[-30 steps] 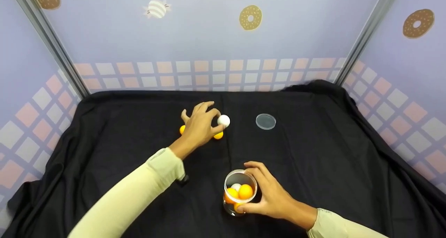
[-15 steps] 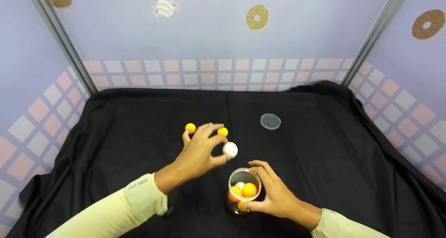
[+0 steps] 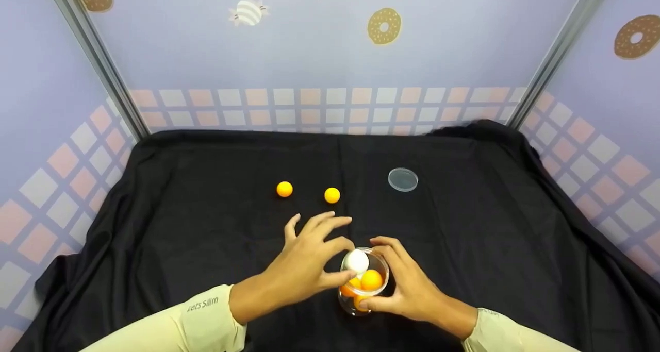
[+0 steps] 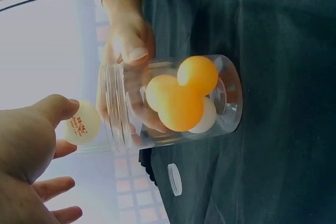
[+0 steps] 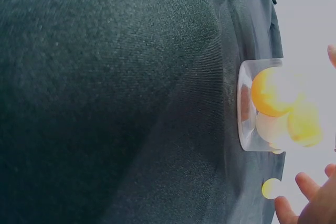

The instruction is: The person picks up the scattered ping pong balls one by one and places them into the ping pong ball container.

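Black cloth [image 3: 464,202] across lower frame | white plastic ball [image 3: 356,262] brought down from mid-frame to just above clear cylindrical plastic jar [image 3: 379,263], lower centre; not yet inside | pinched by left hand [image 3: 304,259]; jar gripped by right hand [image 3: 407,285] | two orange balls [image 3: 332,195] outside, mid-frame

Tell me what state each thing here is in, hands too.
Black cloth: spread, creased
Clear jar: upright, open
Jar lid: off, on cloth
Printed white ping-pong ball: pinched just above jar mouth
Two orange ping-pong balls: loose on cloth
Balls inside jar: heaped
Left hand: pinching the printed ball
Right hand: gripping jar
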`<move>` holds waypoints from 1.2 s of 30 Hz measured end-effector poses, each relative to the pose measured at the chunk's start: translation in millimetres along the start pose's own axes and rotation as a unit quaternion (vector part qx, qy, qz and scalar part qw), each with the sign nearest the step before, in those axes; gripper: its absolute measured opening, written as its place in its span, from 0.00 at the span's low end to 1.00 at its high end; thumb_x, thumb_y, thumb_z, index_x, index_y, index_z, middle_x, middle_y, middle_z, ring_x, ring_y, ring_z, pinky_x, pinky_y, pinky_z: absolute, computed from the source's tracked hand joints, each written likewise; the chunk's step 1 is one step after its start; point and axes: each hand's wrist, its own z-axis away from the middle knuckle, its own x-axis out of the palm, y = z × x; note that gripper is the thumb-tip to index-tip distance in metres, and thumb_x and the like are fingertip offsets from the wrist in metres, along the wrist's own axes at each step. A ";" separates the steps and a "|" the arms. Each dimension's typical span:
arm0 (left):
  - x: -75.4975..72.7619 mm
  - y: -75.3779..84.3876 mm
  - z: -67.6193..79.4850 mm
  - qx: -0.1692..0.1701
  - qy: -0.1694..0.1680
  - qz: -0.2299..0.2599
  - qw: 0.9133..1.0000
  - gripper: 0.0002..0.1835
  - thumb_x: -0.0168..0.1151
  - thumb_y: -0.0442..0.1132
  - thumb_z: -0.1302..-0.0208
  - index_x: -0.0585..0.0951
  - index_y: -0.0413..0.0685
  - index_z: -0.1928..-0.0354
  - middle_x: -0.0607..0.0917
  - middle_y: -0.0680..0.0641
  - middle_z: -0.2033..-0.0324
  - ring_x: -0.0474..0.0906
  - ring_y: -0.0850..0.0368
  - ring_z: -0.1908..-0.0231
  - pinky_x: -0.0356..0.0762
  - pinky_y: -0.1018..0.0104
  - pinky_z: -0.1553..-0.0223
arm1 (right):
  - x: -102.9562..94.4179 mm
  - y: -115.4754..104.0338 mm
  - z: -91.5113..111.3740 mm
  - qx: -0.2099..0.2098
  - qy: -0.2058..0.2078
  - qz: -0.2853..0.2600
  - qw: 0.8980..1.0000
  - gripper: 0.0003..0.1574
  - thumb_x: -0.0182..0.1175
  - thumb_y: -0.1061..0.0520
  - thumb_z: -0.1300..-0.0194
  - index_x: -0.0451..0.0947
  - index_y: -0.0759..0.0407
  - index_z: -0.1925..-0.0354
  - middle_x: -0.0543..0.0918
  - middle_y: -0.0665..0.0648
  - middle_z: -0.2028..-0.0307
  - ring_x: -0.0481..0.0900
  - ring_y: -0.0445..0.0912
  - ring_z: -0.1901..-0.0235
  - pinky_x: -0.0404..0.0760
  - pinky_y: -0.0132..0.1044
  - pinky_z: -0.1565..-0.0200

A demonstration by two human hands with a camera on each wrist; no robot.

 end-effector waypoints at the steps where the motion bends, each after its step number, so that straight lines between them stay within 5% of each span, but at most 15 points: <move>1: 0.6 0.6 0.8 0.003 0.000 -0.002 1.000 0.17 0.75 0.58 0.44 0.85 0.62 0.56 0.75 0.51 0.31 0.67 0.43 0.28 0.57 0.21 0.39 | -0.1 0.2 0.0 -0.001 0.001 0.001 1.000 0.50 0.78 0.28 0.56 0.70 0.39 0.39 0.67 0.46 0.33 0.73 0.43 0.37 0.80 0.43 0.40; 12: 3.0 7.8 5.0 0.016 -0.013 0.000 1.000 0.17 0.75 0.56 0.44 0.84 0.63 0.55 0.75 0.51 0.31 0.67 0.43 0.28 0.57 0.21 0.39 | -1.0 1.9 0.7 -0.011 0.003 0.008 1.000 0.51 0.78 0.30 0.55 0.73 0.53 0.40 0.68 0.49 0.32 0.75 0.43 0.39 0.82 0.41 0.43; 36: 5.0 8.8 5.6 0.014 -0.021 0.000 1.000 0.17 0.75 0.58 0.44 0.84 0.64 0.54 0.74 0.51 0.30 0.65 0.44 0.27 0.56 0.21 0.38 | 0.0 2.2 0.8 -0.003 0.001 0.004 1.000 0.52 0.78 0.28 0.56 0.74 0.51 0.40 0.67 0.47 0.32 0.74 0.42 0.38 0.81 0.43 0.42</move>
